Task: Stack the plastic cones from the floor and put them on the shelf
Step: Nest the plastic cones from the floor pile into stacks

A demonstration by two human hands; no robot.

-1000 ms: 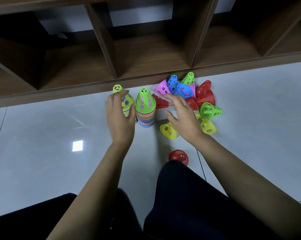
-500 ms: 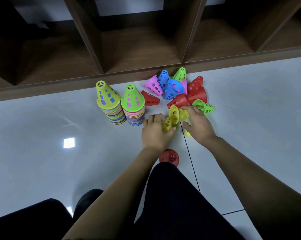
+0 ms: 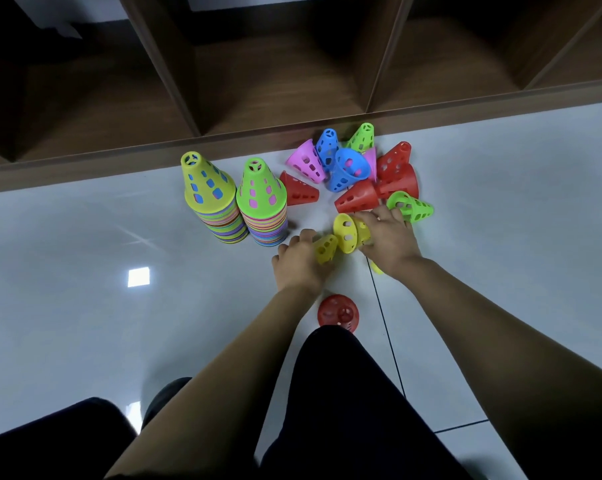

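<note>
Stack [image 3: 209, 202] released; my left grip [image 3: 299, 263] now curls round a yellow cone [image 3: 325, 249], right grip [image 3: 391, 239] round a second cone [image 3: 346, 233], nesting next.

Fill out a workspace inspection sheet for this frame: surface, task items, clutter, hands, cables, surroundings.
Surface: pale tiled floor, with one bright glare patch.
Job's things: yellow-topped stack and green-topped stack stand side by side in front of the shelf. To their right is a loose heap that includes a pink cone, blue cone, red cone and green cone. A lone red cone sits near the knee.
Clutter: nothing seen.
Hands: left hand grips the left yellow cone. Right hand grips the right yellow cone. The two cones are close together.
Cables: nothing seen.
Surroundings: wooden cubbies behind the cones; dark trouser legs below.
</note>
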